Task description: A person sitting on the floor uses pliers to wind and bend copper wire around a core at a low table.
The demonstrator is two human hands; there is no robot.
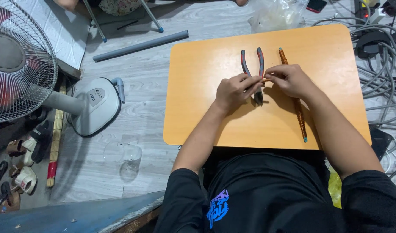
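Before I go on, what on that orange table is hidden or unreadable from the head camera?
- Small orange piece pinched between left hand and right hand: too small, fingers cover it.
- Jaws of the grey-and-red-handled pliers: mostly hidden under the left hand.
- Long copper-wound rod: middle hidden by the right hand and wrist.
- Orange wooden table: near edge covered by both arms.

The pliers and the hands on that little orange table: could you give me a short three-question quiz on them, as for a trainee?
1. True or false: the pliers lie on the table with their handles pointing away from the person.
2. Which lies nearer the right hand: (a) the long copper-coloured rod, (b) the grey pipe on the floor?
3. Fill in: the left hand and right hand meet over the pliers, pinching a small ____-coloured piece between their fingertips.

Key: 1 true; 2 a; 3 copper (too small to tell more).
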